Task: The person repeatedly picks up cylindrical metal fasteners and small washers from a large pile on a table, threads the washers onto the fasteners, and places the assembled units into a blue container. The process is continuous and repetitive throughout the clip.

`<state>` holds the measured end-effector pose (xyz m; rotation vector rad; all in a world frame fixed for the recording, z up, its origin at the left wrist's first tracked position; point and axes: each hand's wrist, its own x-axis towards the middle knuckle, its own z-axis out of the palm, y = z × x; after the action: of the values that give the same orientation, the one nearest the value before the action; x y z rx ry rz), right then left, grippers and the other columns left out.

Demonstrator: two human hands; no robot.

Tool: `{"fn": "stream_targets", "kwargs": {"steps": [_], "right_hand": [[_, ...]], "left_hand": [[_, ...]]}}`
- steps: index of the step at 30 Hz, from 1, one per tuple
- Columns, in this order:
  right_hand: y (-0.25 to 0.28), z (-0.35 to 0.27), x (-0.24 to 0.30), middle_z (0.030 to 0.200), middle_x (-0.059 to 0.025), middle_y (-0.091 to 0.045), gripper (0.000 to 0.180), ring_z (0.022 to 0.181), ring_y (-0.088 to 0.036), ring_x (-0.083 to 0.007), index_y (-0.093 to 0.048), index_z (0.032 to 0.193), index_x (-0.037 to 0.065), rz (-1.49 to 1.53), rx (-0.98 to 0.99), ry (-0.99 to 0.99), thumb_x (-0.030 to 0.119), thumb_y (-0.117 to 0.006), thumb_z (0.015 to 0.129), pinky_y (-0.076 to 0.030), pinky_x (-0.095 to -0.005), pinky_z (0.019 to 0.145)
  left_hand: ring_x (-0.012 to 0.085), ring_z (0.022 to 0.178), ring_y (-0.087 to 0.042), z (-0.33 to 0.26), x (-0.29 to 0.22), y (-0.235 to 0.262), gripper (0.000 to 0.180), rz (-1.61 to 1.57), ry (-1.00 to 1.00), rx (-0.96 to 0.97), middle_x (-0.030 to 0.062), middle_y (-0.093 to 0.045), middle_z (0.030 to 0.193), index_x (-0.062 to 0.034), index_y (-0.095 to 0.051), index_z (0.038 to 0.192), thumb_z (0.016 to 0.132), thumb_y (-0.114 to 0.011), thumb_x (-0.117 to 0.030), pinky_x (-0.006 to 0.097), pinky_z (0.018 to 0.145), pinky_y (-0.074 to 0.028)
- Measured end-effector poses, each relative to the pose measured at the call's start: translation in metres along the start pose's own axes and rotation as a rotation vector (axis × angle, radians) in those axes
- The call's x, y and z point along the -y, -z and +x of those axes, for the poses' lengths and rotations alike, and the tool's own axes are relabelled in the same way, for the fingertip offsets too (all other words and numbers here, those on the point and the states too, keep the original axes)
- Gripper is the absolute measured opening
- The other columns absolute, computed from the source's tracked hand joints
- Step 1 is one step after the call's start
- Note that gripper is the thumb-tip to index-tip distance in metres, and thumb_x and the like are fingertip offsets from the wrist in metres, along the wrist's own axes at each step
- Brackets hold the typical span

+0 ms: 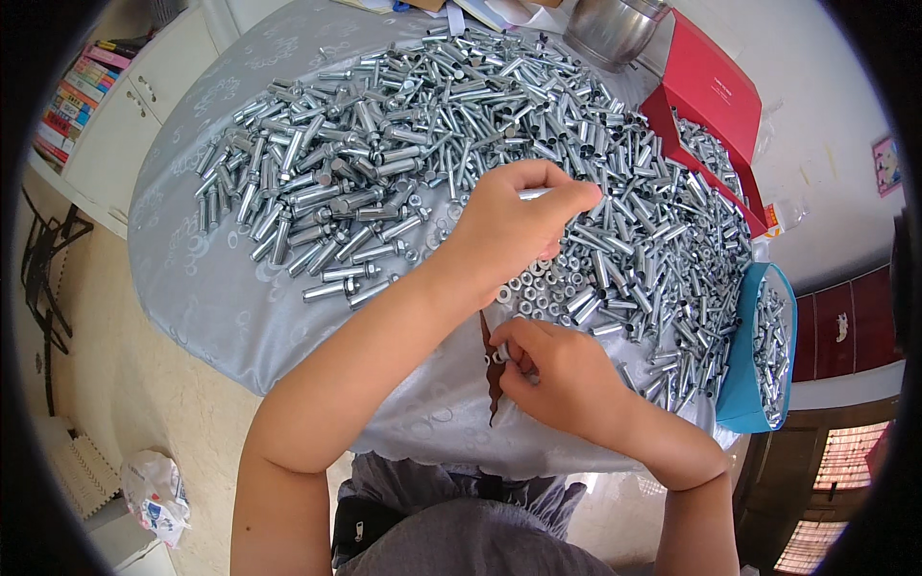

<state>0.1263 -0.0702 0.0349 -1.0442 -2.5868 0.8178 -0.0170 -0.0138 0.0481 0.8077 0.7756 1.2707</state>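
My left hand [519,221] reaches over the middle of the metal pile, thumb and fingers pinched together. A silvery patch shows between them, but whether it is a held part or the pile behind cannot be made out. Lower and nearer to me, my right hand [567,374] is closed, with a small silvery ring-shaped nut [501,353] at its fingertips. Beside those fingertips is a narrow dark brown pointed shape [494,384] in the grey cloth. Loose nuts [538,288] lie between my hands. Assembled sleeve anchor bolts [336,278] lie to the left.
Metal sleeves and bolts [624,221] heap across the round table with a grey patterned tablecloth [230,307]. An open red box [669,134] and a blue container [738,384], both holding metal parts, stand at the right. A metal pot [615,29] stands at the back.
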Motion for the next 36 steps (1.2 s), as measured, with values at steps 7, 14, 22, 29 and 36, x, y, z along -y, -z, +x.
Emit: {"fn": "stream_targets", "kwargs": {"steps": [7, 14, 22, 29, 36], "right_hand": [[-0.003, -0.007, 0.000, 0.071, -0.0085, -0.054, 0.020, 0.059, -0.058, -0.0260, -0.059, 0.089, 0.004, -0.164, -0.063, 0.129, 0.006, -0.059, 0.069, -0.048, -0.0342, 0.052], [0.000, 0.000, -0.009, 0.067, -0.0066, -0.051, 0.017, 0.057, -0.057, -0.0231, -0.057, 0.086, 0.004, -0.276, -0.006, 0.312, 0.007, -0.059, 0.070, -0.047, -0.0322, 0.050], [0.026, 0.012, -0.018, 0.071, -0.0084, -0.054, 0.016, 0.061, -0.057, -0.0242, -0.058, 0.086, 0.004, -0.292, -0.222, 0.139, 0.010, -0.062, 0.072, -0.046, -0.0340, 0.051], [0.026, 0.007, -0.012, 0.075, -0.0083, -0.054, 0.021, 0.062, -0.057, -0.0257, -0.059, 0.087, 0.004, -0.134, -0.116, 0.134, 0.012, -0.065, 0.069, -0.046, -0.0359, 0.053], [0.005, -0.001, 0.003, 0.079, -0.0086, -0.053, 0.034, 0.070, -0.056, -0.0258, -0.057, 0.093, 0.005, -0.215, -0.001, 0.138, 0.016, -0.070, 0.064, -0.046, -0.0348, 0.059]], "left_hand": [[0.0057, 0.046, -0.040, 0.003, 0.003, 0.003, 0.018, -0.021, -0.015, 0.018, -0.0028, -0.045, 0.054, -0.0043, -0.057, 0.074, 0.076, -0.067, -0.020, 0.021, 0.044, -0.033], [0.0061, 0.046, -0.041, 0.001, 0.001, 0.002, 0.019, -0.010, -0.006, 0.005, -0.0029, -0.045, 0.055, -0.0040, -0.057, 0.075, 0.076, -0.067, -0.020, 0.021, 0.045, -0.033], [0.0054, 0.046, -0.040, 0.001, 0.002, 0.003, 0.019, -0.003, -0.034, -0.018, -0.0033, -0.045, 0.054, -0.0048, -0.057, 0.073, 0.076, -0.067, -0.020, 0.021, 0.042, -0.030], [0.0050, 0.045, -0.041, 0.002, 0.003, 0.002, 0.019, 0.013, -0.032, -0.020, -0.0030, -0.046, 0.054, -0.0042, -0.057, 0.074, 0.076, -0.067, -0.020, 0.021, 0.042, -0.030], [0.0053, 0.046, -0.041, 0.002, 0.001, 0.002, 0.019, 0.032, -0.003, -0.015, -0.0027, -0.046, 0.055, -0.0041, -0.057, 0.074, 0.076, -0.067, -0.020, 0.021, 0.043, -0.033]]}}
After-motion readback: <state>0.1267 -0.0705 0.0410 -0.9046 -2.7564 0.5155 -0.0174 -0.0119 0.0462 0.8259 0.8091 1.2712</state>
